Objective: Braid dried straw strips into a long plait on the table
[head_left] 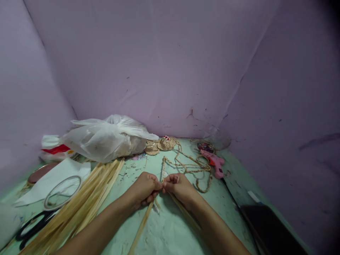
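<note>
Here are both hands, working at the middle of the pale green tabletop [220, 202], nearly knuckle to knuckle. The left hand [147, 189] has its thumb and fingertips pinched on the lower end of a braided straw cord [163, 166], fingers curled in. The right hand [177, 186], just beside it, grips the same spot between thumb and forefinger. From that pinch the braid stands out toward the back edge, then appears to bend right into loose loops. Below, a loose straw strip [140, 230] runs from under the left hand to the near edge; another lies along the right forearm.

Over on the left side, a thick bundle of straw strips [79, 205] slants to the near left corner, black-handled scissors [35, 225] close by, a pale ring [63, 193] and a white sheet [62, 173] farther back. Along the back edge, a knotted plastic bag [106, 140], and right next to it coiled braided discs [167, 143], one topped with red and white beads. Toward the back right corner, a pink glue gun [214, 163]; by the right edge, nearer, a dark flat device [268, 226].
</note>
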Demonstrator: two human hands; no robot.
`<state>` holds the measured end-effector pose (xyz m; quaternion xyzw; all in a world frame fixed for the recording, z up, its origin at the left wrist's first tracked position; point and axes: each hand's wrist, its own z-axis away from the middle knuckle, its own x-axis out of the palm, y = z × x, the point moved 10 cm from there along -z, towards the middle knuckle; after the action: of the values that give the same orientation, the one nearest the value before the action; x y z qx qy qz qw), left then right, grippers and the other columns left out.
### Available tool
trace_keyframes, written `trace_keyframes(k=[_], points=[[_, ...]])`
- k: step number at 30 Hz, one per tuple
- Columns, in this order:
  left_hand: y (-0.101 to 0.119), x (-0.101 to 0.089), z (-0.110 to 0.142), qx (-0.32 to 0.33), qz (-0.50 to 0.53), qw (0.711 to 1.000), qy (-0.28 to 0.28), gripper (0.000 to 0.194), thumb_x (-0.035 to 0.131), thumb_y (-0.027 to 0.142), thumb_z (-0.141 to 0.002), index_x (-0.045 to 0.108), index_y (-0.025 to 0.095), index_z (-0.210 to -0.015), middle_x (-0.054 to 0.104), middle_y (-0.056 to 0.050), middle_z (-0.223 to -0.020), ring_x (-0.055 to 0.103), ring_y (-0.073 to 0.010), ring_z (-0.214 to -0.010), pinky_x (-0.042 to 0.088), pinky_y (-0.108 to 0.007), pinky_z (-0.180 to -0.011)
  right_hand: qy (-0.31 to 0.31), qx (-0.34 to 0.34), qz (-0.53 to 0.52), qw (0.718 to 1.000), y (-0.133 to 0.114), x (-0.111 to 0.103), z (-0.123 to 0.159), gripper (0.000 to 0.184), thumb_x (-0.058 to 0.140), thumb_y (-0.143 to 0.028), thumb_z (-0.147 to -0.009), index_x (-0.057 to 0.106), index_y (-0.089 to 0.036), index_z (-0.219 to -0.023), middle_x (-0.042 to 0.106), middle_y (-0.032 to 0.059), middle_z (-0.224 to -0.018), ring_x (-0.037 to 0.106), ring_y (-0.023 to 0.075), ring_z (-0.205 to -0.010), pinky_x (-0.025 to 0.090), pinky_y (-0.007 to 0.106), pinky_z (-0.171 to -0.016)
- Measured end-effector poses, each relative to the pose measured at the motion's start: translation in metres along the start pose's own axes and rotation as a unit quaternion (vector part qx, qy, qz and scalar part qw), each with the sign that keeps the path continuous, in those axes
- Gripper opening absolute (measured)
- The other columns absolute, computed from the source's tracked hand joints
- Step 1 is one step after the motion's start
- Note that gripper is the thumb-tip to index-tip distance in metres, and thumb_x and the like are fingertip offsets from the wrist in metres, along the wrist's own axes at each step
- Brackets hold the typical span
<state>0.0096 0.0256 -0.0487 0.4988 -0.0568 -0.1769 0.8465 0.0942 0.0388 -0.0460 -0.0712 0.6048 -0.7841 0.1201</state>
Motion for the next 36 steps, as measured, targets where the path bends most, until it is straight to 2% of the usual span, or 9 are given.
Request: trace_keyframes(k=[5,9,13,15,19,24,29,33,36], points=[[0.0,-0.002,-0.004,0.011,-0.025,0.999,0.037,0.005,0.045,0.018,-0.053,0.045,0.015,-0.049,0.033,0.007,-0.034,0.019,-0.003,-0.028,0.009,-0.019,-0.033,0.005,-0.017,0.026,0.999,0.001,0.001,-0.004,0.005,0.048,-0.015,-0.055,0.05,-0.014,-0.05,0.049,-0.0017,-0.044,0.035,0.0056,-0.04,0.023,0.02,-0.043],[0.007,-0.009,-0.01,0.061,-0.119,0.987,0.088,0.008,0.043,0.013,-0.05,0.047,0.013,-0.043,0.032,0.006,-0.034,0.021,-0.0034,-0.035,0.013,-0.019,-0.037,0.029,-0.024,0.105,0.994,0.002,-0.005,-0.002,0.006,0.048,-0.015,-0.056,0.053,-0.014,-0.053,0.05,-0.0013,-0.047,0.037,0.0065,-0.043,0.025,0.019,-0.043],[0.009,-0.01,-0.013,0.096,-0.178,0.974,0.104,0.009,0.043,0.013,-0.05,0.048,0.013,-0.042,0.03,0.006,-0.036,0.023,-0.0045,-0.039,0.015,-0.019,-0.039,0.082,-0.027,0.308,0.948,-0.015,-0.02,0.008,0.01,0.052,-0.022,-0.058,0.058,-0.015,-0.054,0.047,-0.0012,-0.045,0.039,0.0085,-0.045,0.023,0.021,-0.042],[0.011,-0.008,-0.012,0.106,-0.183,0.971,0.107,0.009,0.043,0.012,-0.05,0.048,0.013,-0.043,0.03,0.006,-0.037,0.025,-0.0049,-0.04,0.016,-0.019,-0.039,0.094,-0.001,0.356,0.93,-0.02,-0.025,0.013,0.013,0.052,-0.024,-0.059,0.057,-0.015,-0.051,0.045,-0.0007,-0.043,0.04,0.0093,-0.045,0.021,0.022,-0.042],[0.011,-0.006,-0.008,0.082,-0.138,0.981,0.112,0.009,0.042,0.011,-0.049,0.046,0.014,-0.041,0.031,0.005,-0.034,0.026,-0.0053,-0.037,0.015,-0.019,-0.038,0.108,0.032,0.354,0.928,-0.024,-0.021,0.021,0.013,0.053,-0.021,-0.058,0.056,-0.015,-0.047,0.042,0.0003,-0.041,0.038,0.0093,-0.043,0.018,0.024,-0.043],[-0.007,-0.008,-0.004,-0.019,0.009,0.995,0.098,0.006,0.04,0.012,-0.047,0.042,0.016,-0.042,0.025,0.007,-0.032,0.018,-0.0042,-0.031,0.009,-0.02,-0.034,0.127,-0.04,0.402,0.906,-0.042,0.01,0.035,0.011,0.055,-0.02,-0.06,0.061,-0.014,-0.051,0.055,0.0094,-0.05,0.039,0.0114,-0.044,0.016,0.027,-0.046],[-0.002,-0.008,0.001,-0.013,0.035,0.997,0.063,0.004,0.043,0.012,-0.046,0.044,0.015,-0.044,0.026,0.007,-0.031,0.016,-0.0026,-0.029,0.006,-0.019,-0.034,0.096,-0.065,0.431,0.895,-0.047,0.026,0.038,0.016,0.051,-0.019,-0.064,0.066,-0.014,-0.062,0.062,0.0122,-0.061,0.047,0.0149,-0.049,0.019,0.027,-0.047],[0.006,-0.001,0.004,-0.005,0.025,1.0,0.019,0.005,0.049,0.017,-0.05,0.047,0.014,-0.047,0.03,0.007,-0.031,0.019,-0.002,-0.029,0.009,-0.017,-0.033,0.054,-0.04,0.401,0.914,-0.044,0.001,0.029,0.011,0.055,-0.021,-0.06,0.065,-0.017,-0.057,0.058,0.004,-0.052,0.044,0.0112,-0.047,0.021,0.024,-0.045],[0.01,0.002,0.004,0.009,0.017,1.0,0.003,0.008,0.053,0.022,-0.051,0.049,0.014,-0.051,0.031,0.008,-0.033,0.019,-0.0019,-0.029,0.01,-0.017,-0.033,0.12,-0.021,0.339,0.933,-0.046,-0.038,0.024,0.01,0.055,-0.023,-0.06,0.063,-0.016,-0.058,0.053,0.0007,-0.049,0.04,0.009,-0.045,0.022,0.022,-0.045]])
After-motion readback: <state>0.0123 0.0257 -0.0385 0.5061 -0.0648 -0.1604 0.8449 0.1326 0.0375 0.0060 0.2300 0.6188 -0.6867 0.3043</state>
